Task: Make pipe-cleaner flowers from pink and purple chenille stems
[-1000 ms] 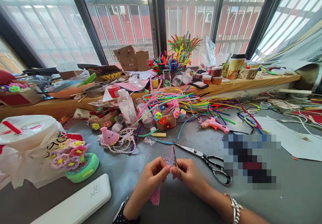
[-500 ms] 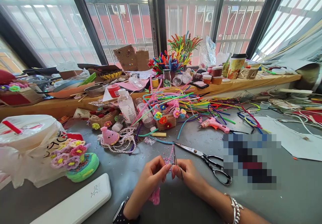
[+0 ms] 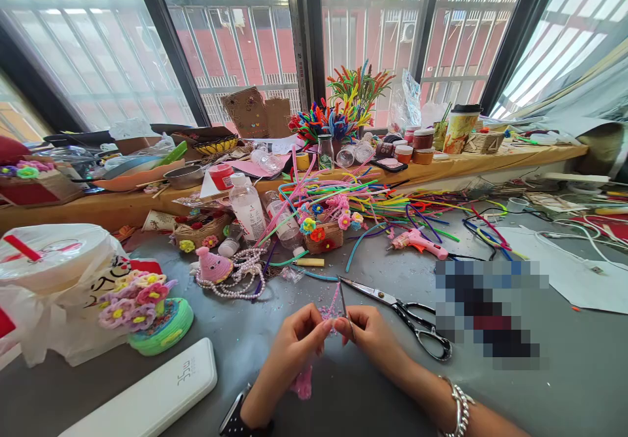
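My left hand is closed, thumb and index finger pinched together. A fuzzy pink piece, like pipe cleaner, shows below its palm; the gripped part is hidden. Fingertip to fingertip with it, my right hand is closed around a slim metal tool, its pointed end away from me. Whether it is tweezers or small scissors I cannot tell. Behind the fingers shows a thin pink strand, among small pink and lilac bits on the grey table. Large black-handled scissors lie beyond my right hand.
A white power bank and a green cushion-like base with knitted flowers lie left. Farther back are bead strings, a pink glue gun, bottles and many pipe cleaners. A blurred patch covers something right.
The metal tool's two prongs, slightly apart before, now look closed together. My right hand has turned and shifted slightly; my left hand stays in place.
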### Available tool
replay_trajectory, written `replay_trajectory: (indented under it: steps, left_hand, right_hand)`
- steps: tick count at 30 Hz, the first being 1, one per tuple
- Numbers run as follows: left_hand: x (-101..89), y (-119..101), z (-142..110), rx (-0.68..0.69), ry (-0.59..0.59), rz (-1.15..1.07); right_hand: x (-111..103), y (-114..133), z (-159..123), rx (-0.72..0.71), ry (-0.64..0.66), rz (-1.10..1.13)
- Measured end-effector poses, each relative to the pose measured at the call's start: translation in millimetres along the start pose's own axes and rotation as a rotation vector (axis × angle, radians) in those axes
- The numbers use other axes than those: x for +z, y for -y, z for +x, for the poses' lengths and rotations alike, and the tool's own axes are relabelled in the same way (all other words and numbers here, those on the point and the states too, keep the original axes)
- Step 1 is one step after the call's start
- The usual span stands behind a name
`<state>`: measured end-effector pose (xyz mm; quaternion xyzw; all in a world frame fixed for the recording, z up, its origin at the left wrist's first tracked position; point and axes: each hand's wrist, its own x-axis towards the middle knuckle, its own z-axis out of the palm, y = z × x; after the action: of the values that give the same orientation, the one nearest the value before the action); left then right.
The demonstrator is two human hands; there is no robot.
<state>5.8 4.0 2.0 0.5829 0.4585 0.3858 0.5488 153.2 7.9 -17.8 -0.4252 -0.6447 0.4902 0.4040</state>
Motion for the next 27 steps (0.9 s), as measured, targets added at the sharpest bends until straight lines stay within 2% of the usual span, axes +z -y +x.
replay_trajectory:
  steps: [7, 14, 18, 21, 25, 27]
  left_hand:
    - [-0.7, -0.1, 0.4, 0.001, -0.003, 0.012]
    - [-1.2, 2.0, 0.8, 0.004, 0.003, 0.012]
    - [-1.2, -1.1, 1.0, 0.013, -0.003, -0.008]
    - [-1.4, -4.5, 0.5, 0.014, 0.018, -0.003]
    - [-2.3, -4.9, -0.4, 0.010, 0.066, 0.010]
    - [-2.7, -3.0, -0.4, -0.004, 0.075, 0.015]
  right_hand:
    - [1.9, -2.5, -2.7, -0.081, 0.083, 0.072]
    - [1.0, -1.8, -0.4, 0.020, -0.017, -0.003]
    - [0.4, -2.7, 1.4, 0.028, -0.045, -0.009]
    - [-0.5, 1.1, 0.9, 0.015, -0.038, 0.057]
    - [-3.0, 7.6, -0.7, 0.004, 0.040, 0.197]
    - [-4.6, 7.5, -0.5, 0.026, 0.026, 0.246]
